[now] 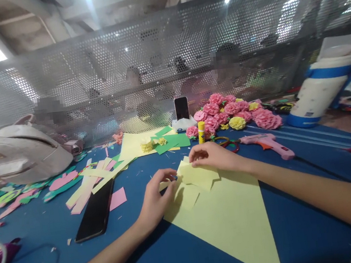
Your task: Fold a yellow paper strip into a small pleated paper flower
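Observation:
My left hand [156, 197] pinches the edge of small pale yellow paper pieces [195, 175] lying on a large pale yellow sheet [232, 222] on the blue table [297, 219]. My right hand [211, 156] rests fingers curled on the top of the same paper pieces, pressing or gripping them. Both forearms reach in from the lower edge.
A black phone [95, 212] lies left of my left hand. Pink and yellow paper strips [87, 184], a white bag [24, 153], green paper [170, 142], a glue stick [201, 131], scissors [226, 141], a pink glue gun [267, 143], paper flowers [233, 113], a large bottle [321, 89]. People sit behind the mesh screen.

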A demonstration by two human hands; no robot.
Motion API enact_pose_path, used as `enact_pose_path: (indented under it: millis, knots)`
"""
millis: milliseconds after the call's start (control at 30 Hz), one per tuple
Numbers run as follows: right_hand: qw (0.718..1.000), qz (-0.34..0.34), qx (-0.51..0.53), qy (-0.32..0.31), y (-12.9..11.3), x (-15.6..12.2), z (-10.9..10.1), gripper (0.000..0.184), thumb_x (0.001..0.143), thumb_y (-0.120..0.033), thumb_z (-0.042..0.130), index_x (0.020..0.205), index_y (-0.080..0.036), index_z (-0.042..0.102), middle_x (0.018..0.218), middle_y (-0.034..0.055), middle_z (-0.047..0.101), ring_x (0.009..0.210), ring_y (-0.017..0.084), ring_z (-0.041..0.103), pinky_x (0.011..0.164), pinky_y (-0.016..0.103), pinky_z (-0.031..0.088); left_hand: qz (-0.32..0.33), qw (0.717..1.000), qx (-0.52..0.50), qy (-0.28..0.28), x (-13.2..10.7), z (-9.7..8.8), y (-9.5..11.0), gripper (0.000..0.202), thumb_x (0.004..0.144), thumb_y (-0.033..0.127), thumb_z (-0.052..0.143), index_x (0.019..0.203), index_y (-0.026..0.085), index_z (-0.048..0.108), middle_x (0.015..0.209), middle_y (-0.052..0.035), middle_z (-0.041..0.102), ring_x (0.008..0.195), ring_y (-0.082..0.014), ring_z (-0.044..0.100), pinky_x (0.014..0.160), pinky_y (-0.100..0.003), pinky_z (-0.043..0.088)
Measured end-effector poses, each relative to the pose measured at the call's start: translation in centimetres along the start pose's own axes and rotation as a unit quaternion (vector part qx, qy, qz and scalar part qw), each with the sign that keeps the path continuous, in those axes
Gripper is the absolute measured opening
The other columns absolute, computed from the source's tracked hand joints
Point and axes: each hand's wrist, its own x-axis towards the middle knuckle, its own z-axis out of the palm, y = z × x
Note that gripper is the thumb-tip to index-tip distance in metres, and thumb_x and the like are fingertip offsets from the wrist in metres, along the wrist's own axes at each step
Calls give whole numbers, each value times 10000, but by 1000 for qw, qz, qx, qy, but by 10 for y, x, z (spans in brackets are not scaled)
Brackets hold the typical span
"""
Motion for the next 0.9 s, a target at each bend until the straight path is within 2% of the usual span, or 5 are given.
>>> enact_pose_path:
  millis: [100,300,500,767,900]
  knots:
    - [999,-8,31,38,-2,-1,2,151,738,-314,704,747,-168,666,750,34,685,719,177,622,688,307,463,-26,999,-35,-17,-2,6,4,183,894,191,542,1065,196,608,1039,-65,658,927,-178,632,845,-317,505]
    - [990,-25,101,99,-4,-3,13,216,758,-376,708,804,-179,633,804,25,658,771,176,619,733,322,479,-48,993,-104,18,3,11,-5,353,866,206,601,1197,213,481,1100,-73,614,906,-166,632,828,-319,511]
    - [987,-24,150,58,-13,-14,38,207,790,-364,708,850,-176,643,831,30,681,801,174,648,747,308,510,-85,978,-191,0,9,14,-11,236,838,263,653,1051,189,583,864,-21,626,767,-143,621,709,-256,508]
    - [976,-40,207,48,-21,-23,47,172,820,-275,693,958,-190,635,942,40,683,904,181,654,855,332,509,-121,969,-208,-55,9,17,-3,319,737,208,738,1048,156,695,971,-78,738,888,-222,683,826,-331,522]
    - [983,-72,160,62,-23,-27,47,252,817,-203,682,1063,-226,631,1111,51,653,1060,206,604,931,347,463,-144,952,-263,-55,11,19,-4,349,775,278,715,1094,147,657,953,-87,757,861,-233,717,759,-322,552]
